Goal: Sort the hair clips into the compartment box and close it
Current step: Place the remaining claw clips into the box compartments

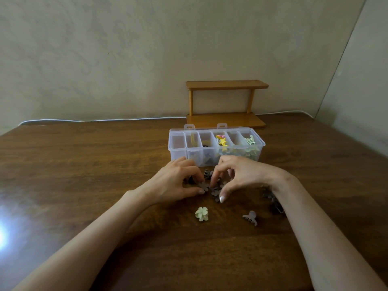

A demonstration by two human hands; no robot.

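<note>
Head camera: the brown flower-shaped plastic hair clips [215, 191] lie in a loose heap on the dark wooden bench [84, 164], just in front of the clear plastic compartment box [178, 152], which stands open. The left hand [176, 182] pinches one brown flower between thumb and fingers [196, 175]. The right hand [241, 175] arches over the heap, its fingers [218, 174] and thumb curled around another.

The step in hand looks like gathering the brown flowers. The next move probably calls for lifting them clear and dropping them into a compartment holding like clips, without scattering the rest.

The box has six compartments: one holds pink and yellow clips, the right end one pale green clips, and a dark clip shows in the third from the left. The heap holds several flowers, too overlapped to count. Nearer the person lie one pale yellow flower-shaped clip [202, 214] and one grey-beige claw clip [251, 217]. At least two dark clips [273, 201] sit beside the right wrist, partly hidden. Behind the box stands one two-tier wooden shelf [226, 85].
</note>
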